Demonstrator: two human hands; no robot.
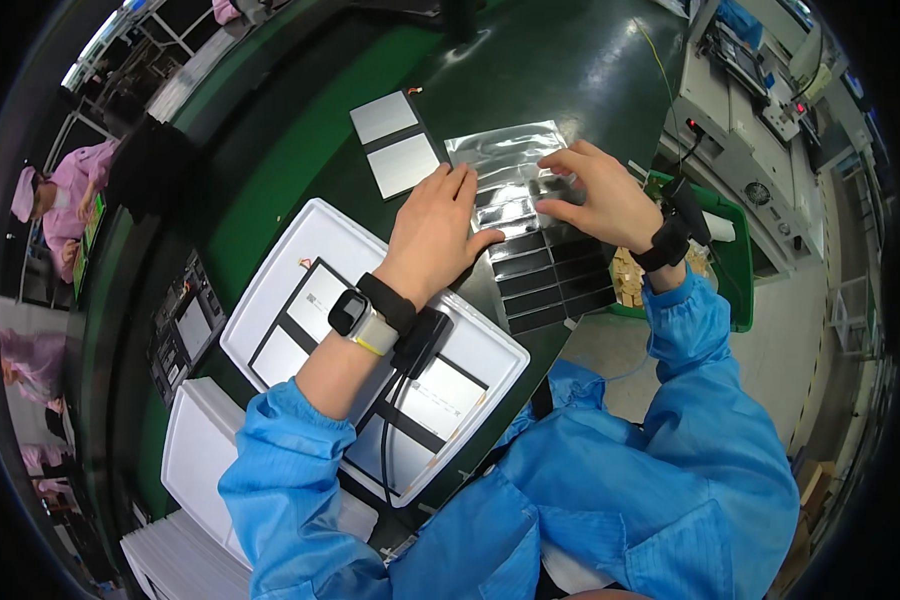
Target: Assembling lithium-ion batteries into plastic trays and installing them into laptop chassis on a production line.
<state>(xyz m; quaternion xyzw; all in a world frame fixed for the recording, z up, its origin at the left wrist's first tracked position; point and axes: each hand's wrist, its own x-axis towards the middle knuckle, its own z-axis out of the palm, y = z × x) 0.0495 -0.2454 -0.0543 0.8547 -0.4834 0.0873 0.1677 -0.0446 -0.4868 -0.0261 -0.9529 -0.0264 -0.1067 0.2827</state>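
From the head camera, the left hand [435, 232] lies flat, palm down and fingers together, pressing on the near left edge of a shiny silver foil pouch [505, 165] that lies on the dark desk [570, 70]. That flat press looks meant to pin the pouch so it cannot slide. The grip there is open, holding nothing, only bearing down.

The right hand [598, 200] hovers over the pouch's right part with fingers curled, thumb and forefinger closing in a light pinch at the foil's surface; whether it actually has hold of a fold or a small strip I cannot tell.

Just below the pouch, touching its lower edge, a sheet of black strips [550, 275] lies in rows. Beyond the left hand two grey flat panels [395, 140] sit side by side on a dark backing. Under the left forearm a white tray [260, 300] holds more pale panels with dark bands, kept within easy reach. A green bin [730, 260] stands to the right by the desk's edge.
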